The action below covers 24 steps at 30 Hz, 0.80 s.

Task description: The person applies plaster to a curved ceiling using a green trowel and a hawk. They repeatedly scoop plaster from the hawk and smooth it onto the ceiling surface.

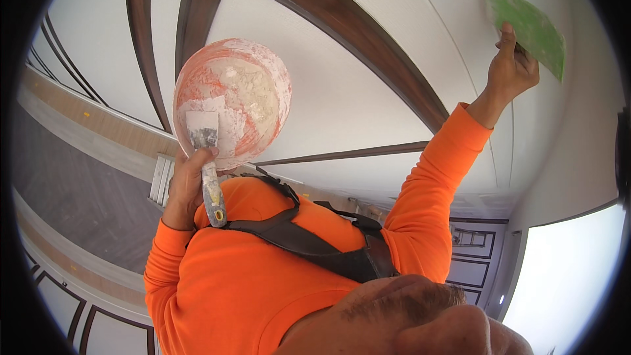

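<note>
A green scraper (528, 20), pinched by the right hand (514, 71), is raised near a pale wall (447, 0); contact is unclear. The left hand (186, 181) grips a putty knife (211, 185) beside a filler-smeared pink bowl (283, 79), before an orange shirt (263, 289). Dark wood trim (371, 33) frames the wall's panels (309, 85).

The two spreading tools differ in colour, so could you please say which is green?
The broad spreader in the right grip is green; the putty knife in the left grip has a narrower, pale blade and a greyish handle.
</note>
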{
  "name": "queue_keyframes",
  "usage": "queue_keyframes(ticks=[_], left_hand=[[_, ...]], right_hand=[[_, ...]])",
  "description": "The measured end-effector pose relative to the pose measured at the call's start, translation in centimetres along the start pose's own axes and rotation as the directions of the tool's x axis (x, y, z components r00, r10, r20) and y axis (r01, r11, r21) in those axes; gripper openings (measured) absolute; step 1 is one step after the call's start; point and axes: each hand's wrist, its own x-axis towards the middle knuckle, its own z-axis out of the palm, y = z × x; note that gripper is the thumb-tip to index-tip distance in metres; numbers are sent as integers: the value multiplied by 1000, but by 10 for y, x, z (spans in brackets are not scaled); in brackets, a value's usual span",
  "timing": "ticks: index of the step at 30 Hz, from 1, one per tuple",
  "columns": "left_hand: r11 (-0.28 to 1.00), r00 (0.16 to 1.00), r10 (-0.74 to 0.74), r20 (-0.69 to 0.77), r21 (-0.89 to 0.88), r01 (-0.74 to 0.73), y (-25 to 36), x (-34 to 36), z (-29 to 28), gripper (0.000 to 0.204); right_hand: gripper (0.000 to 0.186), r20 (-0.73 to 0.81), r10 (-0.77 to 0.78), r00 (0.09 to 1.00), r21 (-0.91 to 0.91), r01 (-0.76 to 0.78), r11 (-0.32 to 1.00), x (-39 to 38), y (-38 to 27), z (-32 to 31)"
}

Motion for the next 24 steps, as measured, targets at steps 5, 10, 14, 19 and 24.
queue_keyframes(ticks=[5,10,14,19,24], left_hand=[[1000,1000,-10,-4,-12,10,-2,1,-1,63],[1000,1000,-8,-9,-8,8,2,-2,4,64],[1000,1000,-19,8,-23,19,0,-2,1,65],[1000,1000,-7,1,-19,7,0,-1,2,65],[1000,1000,-9,-6,-16,9,0,-1,3,66]], right_hand=[[23,38,64,997,7,-65,998,9,16,1],[23,1,51,999,54,-51,997,7,15,12],[22,-5,49,999,42,-49,998,7,14,12],[20,-30,45,999,44,-44,998,7,16,13],[21,-61,61,996,34,-59,998,4,13,10]])
